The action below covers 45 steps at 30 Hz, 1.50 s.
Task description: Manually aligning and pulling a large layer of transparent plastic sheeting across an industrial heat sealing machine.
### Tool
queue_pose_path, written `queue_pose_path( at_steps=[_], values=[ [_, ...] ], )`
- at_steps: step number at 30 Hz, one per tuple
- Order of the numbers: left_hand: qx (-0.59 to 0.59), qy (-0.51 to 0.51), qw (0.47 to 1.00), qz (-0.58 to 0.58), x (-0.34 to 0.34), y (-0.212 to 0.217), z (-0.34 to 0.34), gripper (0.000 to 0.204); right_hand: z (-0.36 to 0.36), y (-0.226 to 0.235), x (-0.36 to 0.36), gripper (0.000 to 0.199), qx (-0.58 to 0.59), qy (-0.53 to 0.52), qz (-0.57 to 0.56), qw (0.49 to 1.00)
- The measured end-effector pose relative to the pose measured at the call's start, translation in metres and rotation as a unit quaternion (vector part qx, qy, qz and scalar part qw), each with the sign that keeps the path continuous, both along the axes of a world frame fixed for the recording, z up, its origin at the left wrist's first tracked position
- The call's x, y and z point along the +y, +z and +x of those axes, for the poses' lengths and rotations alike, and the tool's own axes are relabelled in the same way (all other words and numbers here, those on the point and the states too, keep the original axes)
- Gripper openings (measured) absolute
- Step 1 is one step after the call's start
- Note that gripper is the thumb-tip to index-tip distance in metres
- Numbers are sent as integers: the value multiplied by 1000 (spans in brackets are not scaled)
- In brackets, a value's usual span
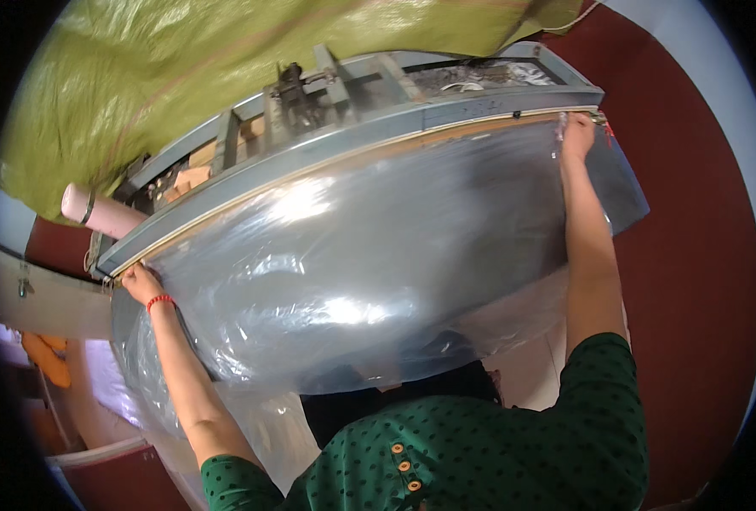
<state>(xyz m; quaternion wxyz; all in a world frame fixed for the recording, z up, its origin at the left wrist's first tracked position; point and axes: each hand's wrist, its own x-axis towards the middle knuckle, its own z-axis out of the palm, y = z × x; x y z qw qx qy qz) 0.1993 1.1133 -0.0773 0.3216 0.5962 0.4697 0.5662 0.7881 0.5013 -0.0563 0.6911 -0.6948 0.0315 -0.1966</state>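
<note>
A wide sheet of clear plastic film hangs over a grey surface, its far edge along the pale strip on a grey metal frame. At the left end of that strip, my left hand pinches the film's corner, a red bead bracelet on its wrist. My right hand is closed on the film's other far corner, near the frame's right end. Both arms are stretched wide apart. Glare hides parts of the film, and its lower edge droops toward my lap.
Behind the frame's front bar sit a dark metal mechanism and crossbars. A pink roll pokes out at the left end. Yellow-green sheeting covers the back. A dark red and pale blue wall stands at the right.
</note>
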Motion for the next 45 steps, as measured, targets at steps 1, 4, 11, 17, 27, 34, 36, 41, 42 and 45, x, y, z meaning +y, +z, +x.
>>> queue_pose_path(
  at_steps=[1, 4, 11, 17, 27, 34, 36, 41, 42, 45],
  values=[
    [-50, -37, 997, -49, -6, 4, 18, 19, 33, -18, -35, 15, -104, -65, -62, 991],
    [-62, 2, 998, -14, -30, 16, 35, 19, 32, -22, -31, 14, -120, -87, -21, 989],
    [-11, -149, 988, -46, -39, 26, -3, 8, -65, 40, 52, 18, -257, -104, -217, 936],
    [-86, -233, 968, 39, -159, 113, -50, 6, -256, 92, 196, 29, -471, 203, -344, 786],
    [462, -138, 862, 156, -170, 62, -142, 37, -251, 40, 125, 22, -155, 359, -317, 864],
    [561, -380, 709, 194, -294, 66, -64, 66, -133, 16, -82, 27, -121, 142, -494, 849],
    [558, -358, 723, 195, -278, 58, -60, 64, -122, 11, -103, 29, -115, 79, -521, 842],
    [575, -108, 809, 49, -168, 42, -81, 51, -124, 13, -100, 30, -100, 95, -521, 842],
    [553, -75, 829, 28, -157, 42, -90, 47, -125, 14, -98, 31, -88, 83, -530, 840],
    [292, -186, 936, 58, -156, 51, -108, 40, -108, 6, -114, 31, -102, 84, -538, 833]
  ],
)
